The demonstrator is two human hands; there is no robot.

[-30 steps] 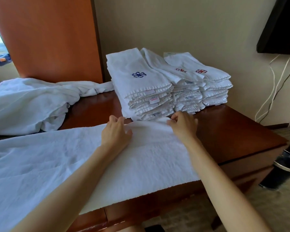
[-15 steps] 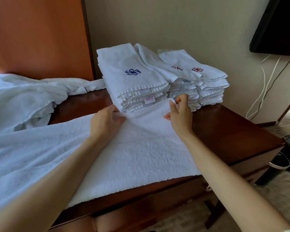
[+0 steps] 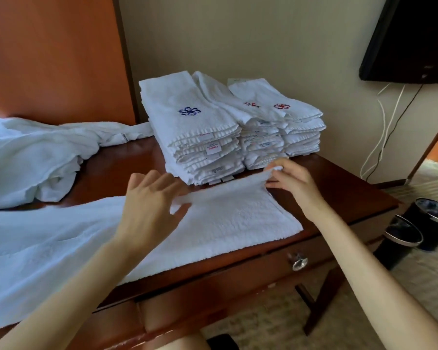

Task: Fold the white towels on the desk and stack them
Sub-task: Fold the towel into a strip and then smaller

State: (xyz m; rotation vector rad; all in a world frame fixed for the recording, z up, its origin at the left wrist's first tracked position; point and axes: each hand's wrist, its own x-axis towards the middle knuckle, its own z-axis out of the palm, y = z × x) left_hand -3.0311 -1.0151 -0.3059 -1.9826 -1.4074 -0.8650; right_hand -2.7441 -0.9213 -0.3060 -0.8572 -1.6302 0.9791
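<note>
- The room is a beige-walled corner. An orange wooden panel (image 3: 48, 51) fills the upper left of the frame, and a dark screen (image 3: 410, 36) hangs at the upper right with cables (image 3: 382, 127) trailing down the wall below it.
- A dark reddish tabletop (image 3: 339, 188) runs across the middle of the frame.
- The spread towel (image 3: 225, 223) is the largest cloth. It lies flat on the tabletop from the left edge of the frame to right of centre, and its near edge runs along the tabletop's front.
- A heap of unfolded towels (image 3: 28, 157) sits at the middle left, well apart from both hands.
- Two stacks of folded towels (image 3: 195, 137) stand side by side at upper centre, near the wall. The foot of the nearer stack is just beside the spread towel's far edge.
- The terry looks soft, light and limp, and not slippery. It will likely sag between holds and keep no shape of its own. The two corners of the short right-hand end, where the hem is firmer, seem the best places to take hold.
- The right hand (image 3: 291, 180), right of centre, pinches the towel's far right corner between thumb and curled fingers and holds it slightly off the tabletop.
- The left hand (image 3: 149, 198), left of centre, has its fingers spread and nearly straight over the far edge, where the cloth is rucked into a low ridge. It is blurred, so I cannot tell whether the thumb hooks under the hem.
</note>
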